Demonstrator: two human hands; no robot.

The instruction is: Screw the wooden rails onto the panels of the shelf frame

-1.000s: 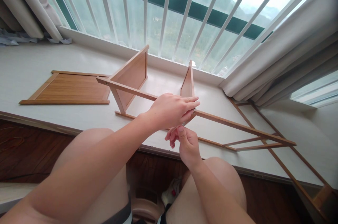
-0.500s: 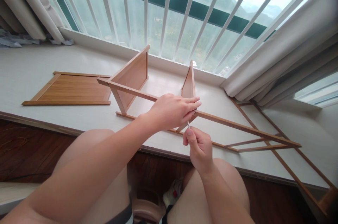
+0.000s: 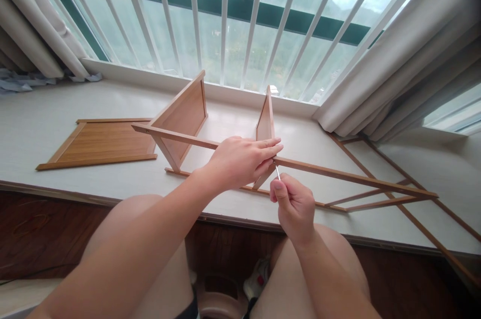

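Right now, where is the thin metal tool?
In the head view, just right of centre: the thin metal tool sticks up out of the right hand, its tip at or near the wooden rail, beside the left hand.

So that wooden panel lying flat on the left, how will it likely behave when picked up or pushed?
The wooden panel should stay stiff, since straight rails border it. It's probably light for its size, as it looks thin. Lying flat on the white ledge, it would likely slide rather than roll or tip.
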